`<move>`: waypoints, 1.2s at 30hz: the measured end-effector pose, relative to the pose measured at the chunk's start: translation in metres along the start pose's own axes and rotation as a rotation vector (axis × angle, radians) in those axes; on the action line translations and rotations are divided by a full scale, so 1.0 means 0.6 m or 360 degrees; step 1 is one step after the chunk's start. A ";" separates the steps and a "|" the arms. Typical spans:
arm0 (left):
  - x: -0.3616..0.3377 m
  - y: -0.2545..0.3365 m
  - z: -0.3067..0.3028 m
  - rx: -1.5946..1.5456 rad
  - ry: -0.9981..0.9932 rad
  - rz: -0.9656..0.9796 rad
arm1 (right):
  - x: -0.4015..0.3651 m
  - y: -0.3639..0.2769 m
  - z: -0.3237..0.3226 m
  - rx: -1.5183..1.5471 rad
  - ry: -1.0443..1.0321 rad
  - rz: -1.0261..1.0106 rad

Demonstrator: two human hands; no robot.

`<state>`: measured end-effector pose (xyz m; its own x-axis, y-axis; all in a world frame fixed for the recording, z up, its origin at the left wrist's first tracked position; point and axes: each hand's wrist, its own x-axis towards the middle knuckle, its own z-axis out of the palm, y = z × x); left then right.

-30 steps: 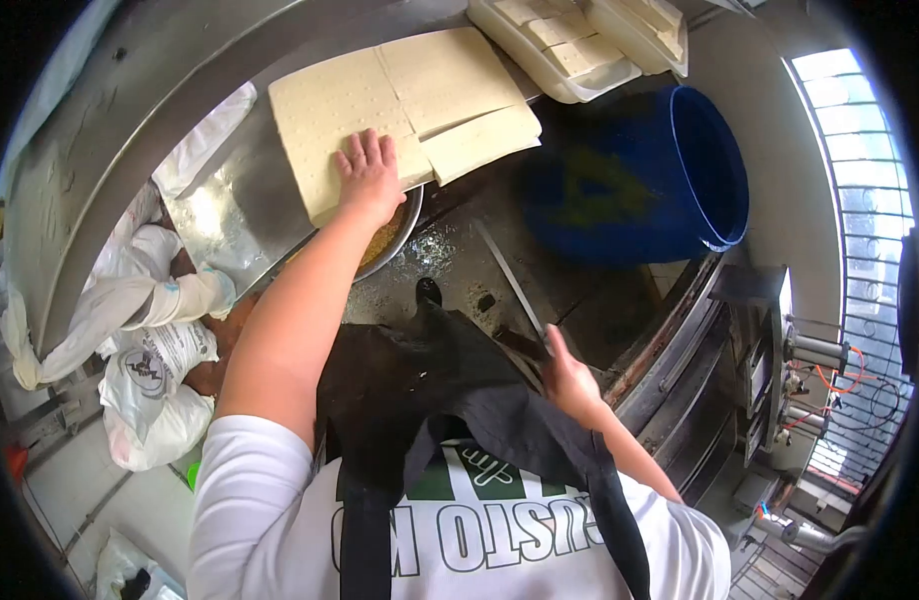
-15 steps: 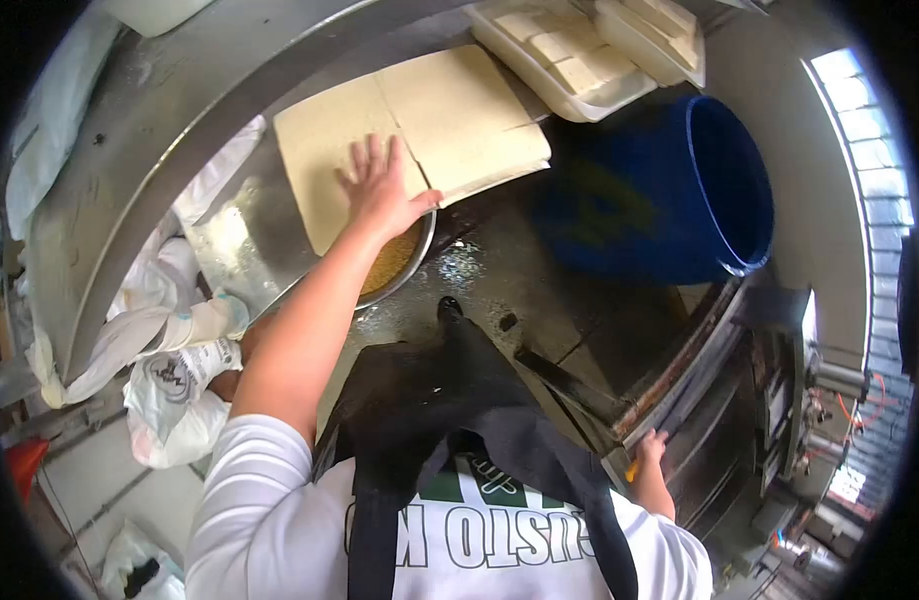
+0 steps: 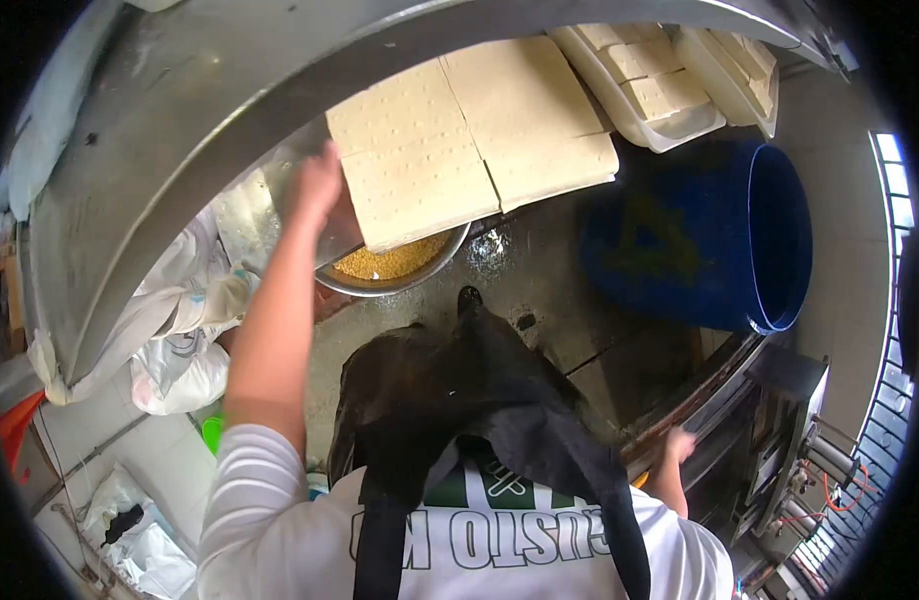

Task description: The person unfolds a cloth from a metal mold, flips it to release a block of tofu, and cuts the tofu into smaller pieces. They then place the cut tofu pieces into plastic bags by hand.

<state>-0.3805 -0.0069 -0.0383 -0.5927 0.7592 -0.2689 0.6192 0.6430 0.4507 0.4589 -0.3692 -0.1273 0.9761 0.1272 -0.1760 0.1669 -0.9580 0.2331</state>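
A broad pale slab of what looks like tofu (image 3: 420, 150), split by straight cut lines and dotted with small dents, lies at the far side in front of me. My left hand (image 3: 320, 180) is at its left edge, arm stretched out, fingers smeared by motion. Below the slab's near edge, a metal bowl (image 3: 445, 262) of yellow grains (image 3: 390, 262) is partly covered. Low on the right, my right hand (image 3: 680, 443) is curled beside a dark metal ledge (image 3: 710, 410); a bit of yellow (image 3: 641, 480) shows by the wrist. I cannot tell what it grips.
White plastic trays (image 3: 695, 128) of pale blocks stand beyond the slab's right side. A large blue barrel (image 3: 670, 240) is at the right. A curved steel edge (image 3: 240, 120) runs across the upper left. Plastic bags (image 3: 180, 375) hang at the left. The floor (image 3: 485, 250) looks wet.
My left hand has gone from lying spread on the slab to its left edge. The view has shifted, so slab, trays and barrel appear farther right. My right hand stays low on the right.
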 end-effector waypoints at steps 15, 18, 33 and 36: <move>0.192 -0.251 -0.027 0.0743 0.0875 0.0884 | -0.520 -0.392 -0.114 0.0568 -0.0910 -0.2542; 0.055 -0.214 -0.045 0.0657 0.0573 0.0594 | -0.568 -0.442 -0.105 0.0586 -0.0795 -0.2806; -0.332 -0.190 -0.103 0.0065 0.0251 0.0783 | -1.130 -0.659 -0.160 0.1220 -0.0490 -0.3509; -0.285 -0.147 -0.140 -0.0002 0.0661 0.1043 | -1.175 -0.700 -0.136 0.0712 -0.1482 -0.3171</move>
<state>-0.3769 -0.2018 0.0394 -0.2505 0.8843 0.3939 0.9096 0.0757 0.4085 -0.2883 -0.0353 -0.0230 -0.6889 0.7131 -0.1301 0.3843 0.2072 -0.8997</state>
